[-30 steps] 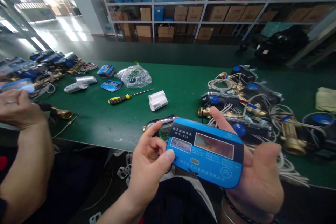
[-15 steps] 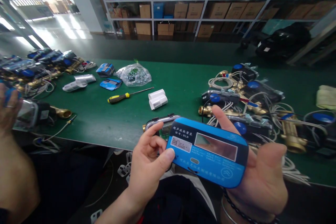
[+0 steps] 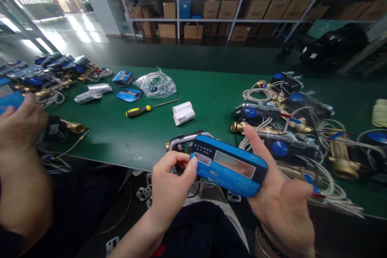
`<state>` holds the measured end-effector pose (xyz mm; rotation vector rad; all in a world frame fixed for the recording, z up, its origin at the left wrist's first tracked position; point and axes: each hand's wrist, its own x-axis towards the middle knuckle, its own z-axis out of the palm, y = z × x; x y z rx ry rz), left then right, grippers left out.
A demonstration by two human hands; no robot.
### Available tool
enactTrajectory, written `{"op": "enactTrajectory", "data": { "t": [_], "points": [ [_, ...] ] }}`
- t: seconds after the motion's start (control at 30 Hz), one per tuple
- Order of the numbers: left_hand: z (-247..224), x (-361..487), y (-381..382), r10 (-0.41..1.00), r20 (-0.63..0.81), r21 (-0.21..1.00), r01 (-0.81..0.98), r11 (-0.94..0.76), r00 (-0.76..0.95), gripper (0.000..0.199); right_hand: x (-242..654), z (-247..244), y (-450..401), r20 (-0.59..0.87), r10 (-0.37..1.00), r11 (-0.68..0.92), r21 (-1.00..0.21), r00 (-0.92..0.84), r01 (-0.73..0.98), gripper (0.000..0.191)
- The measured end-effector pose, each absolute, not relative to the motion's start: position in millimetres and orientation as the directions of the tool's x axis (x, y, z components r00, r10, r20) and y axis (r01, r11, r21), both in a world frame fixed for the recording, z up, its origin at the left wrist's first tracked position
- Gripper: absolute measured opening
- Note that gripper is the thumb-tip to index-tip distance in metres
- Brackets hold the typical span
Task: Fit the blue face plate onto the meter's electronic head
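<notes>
A blue meter faceplate (image 3: 229, 165) with a clear window and printed characters is held tilted above the bench edge. My left hand (image 3: 173, 181) is closed, pinching its left end near a small white label (image 3: 202, 159). My right hand (image 3: 281, 201) supports the right end from beneath, with thumb and index finger spread; its other fingers are partly hidden by the plate. Behind the plate, an open-topped meter housing (image 3: 177, 143) with a clear rim sits at the bench edge, partly covered.
On the green bench (image 3: 211, 84) lie a screwdriver (image 3: 139, 111), white rolls (image 3: 184, 113), a clear bag (image 3: 155, 84) and stacked blue plates (image 3: 123, 78). Brass-piped meters with cables (image 3: 279, 147) crowd the right; more meters (image 3: 60, 66) stand left. A co-worker's hand (image 3: 22, 125) holds a blue plate.
The faceplate has moved left and tilted away, its front edge lower, with my right hand following. My left fingers have pinched closer at its corner. At the left, the co-worker's hand has shifted, with a blue plate showing.
</notes>
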<state>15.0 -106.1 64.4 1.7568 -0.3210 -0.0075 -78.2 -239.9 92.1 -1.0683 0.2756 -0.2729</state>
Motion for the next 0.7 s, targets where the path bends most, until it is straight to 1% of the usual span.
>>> {"op": "enactTrajectory", "data": {
  "t": [0.07, 0.13, 0.17, 0.2, 0.23, 0.3, 0.33, 0.37, 0.4, 0.43, 0.47, 0.5, 0.53, 0.6, 0.67, 0.7],
  "points": [
    [63, 16, -107, -0.145, 0.332, 0.9, -0.359, -0.248, 0.932, 0.018, -74, 88, -238, -0.048, -0.419, 0.357, -0.927, 0.907, 0.116, 0.087],
    [60, 16, -105, -0.128, 0.416, 0.869, -0.435, -0.237, 0.901, 0.017, -68, 80, -242, -0.023, -0.502, 0.24, -0.964, 0.865, 0.113, 0.091],
    [58, 16, -103, -0.13, 0.443, 0.863, -0.461, -0.208, 0.887, 0.016, -65, 73, -247, -0.025, -0.516, 0.192, -0.977, 0.856, 0.087, 0.089],
    [56, 16, -101, -0.139, 0.473, 0.853, -0.491, -0.174, 0.87, 0.015, -63, 67, -253, -0.032, -0.51, 0.145, -0.988, 0.86, 0.05, 0.081],
    [53, 16, -99, -0.155, 0.512, 0.834, -0.532, -0.146, 0.845, 0.013, -61, 60, -260, -0.035, -0.497, 0.086, -0.996, 0.867, 0.009, 0.068],
    [44, 16, -93, -0.22, 0.619, 0.746, -0.652, -0.135, 0.754, 0.011, -61, 48, -273, -0.012, -0.504, -0.075, -0.996, 0.864, -0.058, 0.042],
    [38, 16, -90, -0.262, 0.672, 0.681, -0.717, -0.149, 0.693, 0.018, -61, 43, -278, 0.025, -0.565, -0.17, -0.982, 0.825, -0.086, 0.037],
    [32, 16, -86, -0.299, 0.711, 0.617, -0.769, -0.169, 0.636, 0.03, -62, 40, -283, 0.082, -0.66, -0.26, -0.957, 0.747, -0.125, 0.035],
    [25, 17, -82, -0.32, 0.734, 0.569, -0.8, -0.19, 0.599, 0.044, -63, 39, -287, 0.151, -0.755, -0.326, -0.931, 0.638, -0.166, 0.035],
    [19, 18, -78, -0.32, 0.739, 0.554, -0.805, -0.213, 0.593, 0.059, -63, 39, -290, 0.21, -0.825, -0.356, -0.914, 0.524, -0.194, 0.035],
    [12, 20, -73, -0.309, 0.727, 0.566, -0.79, -0.236, 0.613, 0.071, -63, 41, -292, 0.246, -0.868, -0.358, -0.912, 0.432, -0.2, 0.037],
    [7, 22, -68, -0.309, 0.696, 0.593, -0.762, -0.261, 0.648, 0.079, -63, 43, -293, 0.255, -0.891, -0.343, -0.92, 0.375, -0.19, 0.04],
    [2, 26, -64, -0.335, 0.655, 0.615, -0.736, -0.284, 0.677, 0.083, -62, 45, -293, 0.243, -0.899, -0.32, -0.932, 0.365, -0.168, 0.043],
    [-4, 35, -57, -0.461, 0.586, 0.593, -0.741, -0.316, 0.666, 0.087, -59, 48, -290, 0.189, -0.878, -0.264, -0.957, 0.44, -0.115, 0.048],
    [-7, 44, -55, -0.576, 0.566, 0.509, -0.799, -0.32, 0.59, 0.09, -56, 46, -282, 0.133, -0.828, -0.213, -0.973, 0.545, -0.087, 0.044],
    [-8, 48, -56, -0.598, 0.573, 0.473, -0.823, -0.315, 0.559, 0.092, -55, 43, -277, 0.109, -0.798, -0.179, -0.982, 0.593, -0.061, 0.041]
  ]
}}
